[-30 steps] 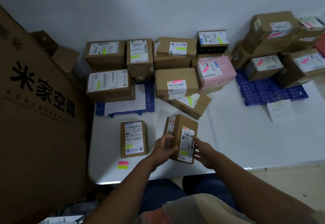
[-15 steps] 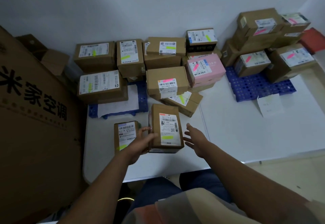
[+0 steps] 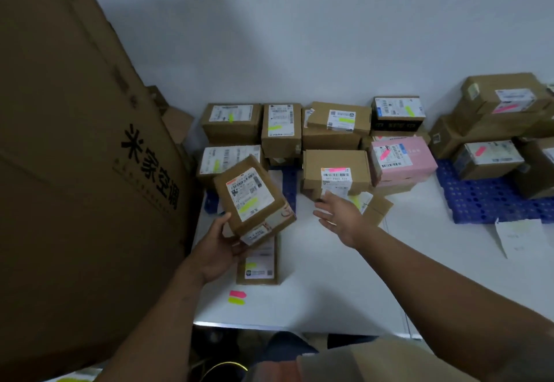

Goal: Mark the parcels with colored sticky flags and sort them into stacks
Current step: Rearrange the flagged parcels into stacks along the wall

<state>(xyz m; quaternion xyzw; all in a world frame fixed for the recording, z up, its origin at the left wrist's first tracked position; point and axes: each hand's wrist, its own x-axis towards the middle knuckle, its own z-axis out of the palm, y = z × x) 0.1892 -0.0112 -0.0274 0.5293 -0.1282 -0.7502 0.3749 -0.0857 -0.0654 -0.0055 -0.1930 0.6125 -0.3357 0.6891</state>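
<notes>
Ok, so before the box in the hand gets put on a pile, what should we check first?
1. Box held firmly: left hand grips the lifted parcel from below: ok.
2. Flag on it: a yellow flag sits on its label: ok.
3. Matching pile: the yellow-flagged parcels are at the back left: ok.
4. Right hand free to help: open, holding nothing: ok.
5. Landing spot flat and steady: cannot tell.
6. Parcel on the table below flagged: yellow flag shows: ok.
</notes>
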